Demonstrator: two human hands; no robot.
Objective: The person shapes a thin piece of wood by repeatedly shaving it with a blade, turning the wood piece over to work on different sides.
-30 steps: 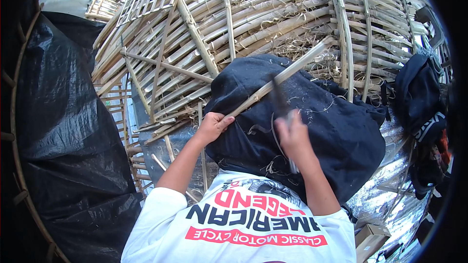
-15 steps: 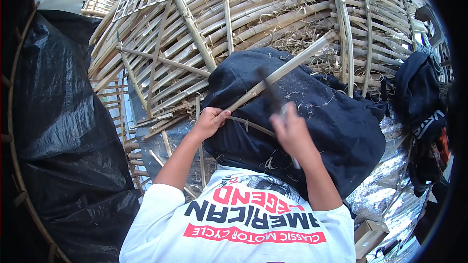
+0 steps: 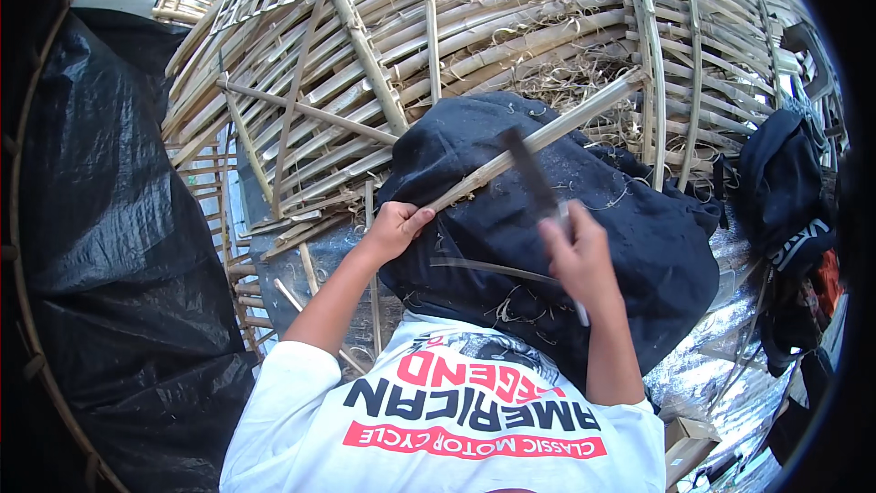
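Note:
My left hand point(image 3: 403, 226) is closed around the near end of a split bamboo piece point(image 3: 575, 119), which slants up to the right over a dark cloth point(image 3: 465, 141) on my lap. My right hand point(image 3: 584, 256) grips a knife point(image 3: 532, 169) by its pale handle. Its dark blade, a little blurred, lies across the middle of the bamboo; whether it touches cannot be made out. Below the blade, a thin bamboo strip point(image 3: 488, 267) lies over the cloth, its right end hidden behind my right hand. Fine curled shavings are scattered on the cloth.
Bamboo slats point(image 3: 520, 14) form a large lattice ahead, with a heap of shavings point(image 3: 584, 73) against it. Black plastic sheeting point(image 3: 128, 201) hangs at the left. Dark clothing point(image 3: 780, 173) hangs at the right, and a cardboard box point(image 3: 689, 447) sits at the lower right.
My right hand and the knife have moved right and slightly down. The bamboo's far end has shifted a little right, and the thin strip now lies lower, apart from my left hand.

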